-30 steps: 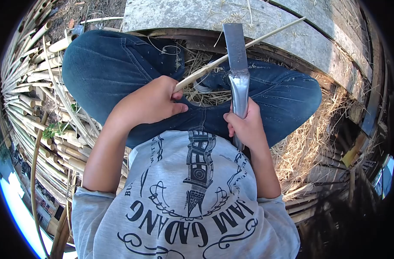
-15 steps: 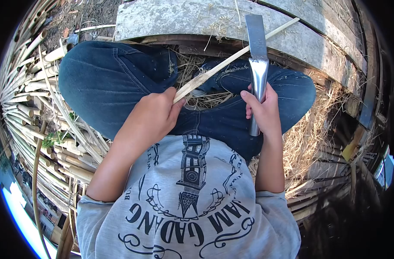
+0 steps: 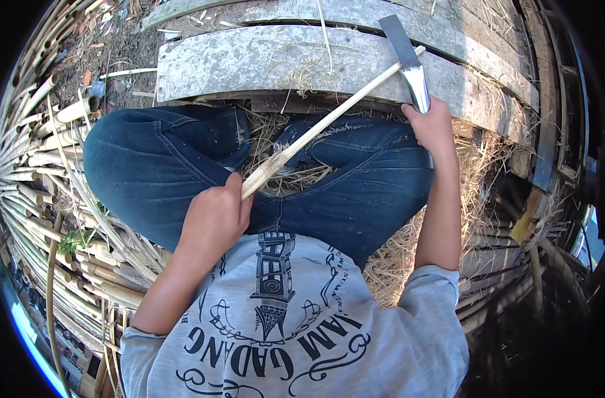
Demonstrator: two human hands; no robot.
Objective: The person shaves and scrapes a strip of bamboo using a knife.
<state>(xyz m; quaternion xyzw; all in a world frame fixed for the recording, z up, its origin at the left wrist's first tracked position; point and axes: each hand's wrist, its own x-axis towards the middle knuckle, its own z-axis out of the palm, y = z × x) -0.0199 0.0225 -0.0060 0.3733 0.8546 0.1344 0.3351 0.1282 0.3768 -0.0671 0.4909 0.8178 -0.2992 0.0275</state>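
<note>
My left hand (image 3: 213, 215) is closed around the near end of a pale bamboo strip (image 3: 332, 118) with a brownish node near the grip. The strip slants up to the right above my crossed legs, and its far end meets the blade. In my right hand (image 3: 433, 127) is a knife (image 3: 400, 44) with a flat, square-ended blade and a shiny tubular metal handle. My fingers wrap the handle and hide much of it. The blade tilts up and left, crossing the strip close to its tip; whether it cuts into it, I cannot tell.
Weathered wooden planks (image 3: 236, 63) lie in front of my legs, with thin shavings (image 3: 302, 73) on them. Bamboo poles (image 3: 44, 192) are piled along the left. Straw-like shavings (image 3: 392, 272) cover the ground on the right, beside dark timber.
My right hand and the knife have moved forward and right, and the blade is now near the strip's far end. My left hand has drawn back toward me and left with the strip.
</note>
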